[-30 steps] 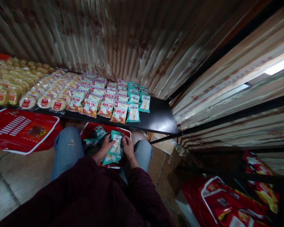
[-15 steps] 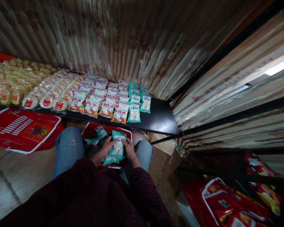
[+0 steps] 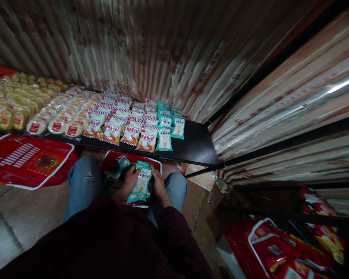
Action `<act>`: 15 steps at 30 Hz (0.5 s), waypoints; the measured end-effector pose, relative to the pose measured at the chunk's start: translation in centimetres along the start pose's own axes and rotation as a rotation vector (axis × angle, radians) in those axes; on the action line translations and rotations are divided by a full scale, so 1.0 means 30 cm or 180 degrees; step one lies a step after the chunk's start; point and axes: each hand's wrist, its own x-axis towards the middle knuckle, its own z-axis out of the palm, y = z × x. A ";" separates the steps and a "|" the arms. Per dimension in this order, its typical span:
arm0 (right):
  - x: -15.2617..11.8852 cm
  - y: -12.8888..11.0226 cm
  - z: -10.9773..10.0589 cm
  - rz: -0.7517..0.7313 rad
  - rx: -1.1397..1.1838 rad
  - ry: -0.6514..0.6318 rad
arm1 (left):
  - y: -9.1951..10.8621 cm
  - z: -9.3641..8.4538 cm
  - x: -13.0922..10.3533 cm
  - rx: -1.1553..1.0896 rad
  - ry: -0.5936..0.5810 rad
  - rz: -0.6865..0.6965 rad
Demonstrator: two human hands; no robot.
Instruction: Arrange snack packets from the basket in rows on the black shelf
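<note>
Between my knees is a red basket (image 3: 107,162) with teal-and-white snack bags in it. Over it, my left hand (image 3: 131,180) grips the left side of a teal snack bag (image 3: 143,181). My right hand (image 3: 159,183) is at the upper right edge of that bag, its fingers partly hidden. More teal bags lie under the held one. Ahead, on the black shelf (image 3: 194,143), teal bags (image 3: 164,138) stand in short rows beside white-and-orange bags (image 3: 147,138).
Round wrapped cakes (image 3: 73,129) and yellow packs (image 3: 6,118) fill the shelf's left part. Another red basket (image 3: 29,159) is on the floor at left. At lower right are red packages (image 3: 279,248). A dark metal post (image 3: 267,66) slants at right.
The held teal bag has shifted slightly down and left, and its printed front shows more fully. My left fingers have moved slightly up along its edge.
</note>
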 end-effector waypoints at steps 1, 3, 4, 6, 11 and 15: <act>0.002 0.003 -0.001 0.0006 0.0023 0.0025 | 0.000 0.002 -0.001 0.0000 -0.0005 0.0037; 0.007 0.009 -0.003 0.0025 0.0070 0.0067 | 0.001 0.004 -0.004 0.0003 -0.0014 0.0100; 0.008 0.011 -0.004 0.0033 0.0093 0.0083 | 0.002 0.004 -0.005 0.0008 -0.0017 0.0127; 0.011 0.014 -0.004 0.0044 0.0131 0.0119 | 0.004 0.004 -0.007 0.0023 -0.0023 0.0171; 0.012 0.008 -0.003 0.0042 0.0171 0.0191 | 0.014 0.005 -0.014 0.0038 -0.0013 0.0178; 0.007 -0.003 0.004 -0.0007 0.0183 0.0195 | 0.021 0.007 -0.017 0.0045 0.0085 0.0148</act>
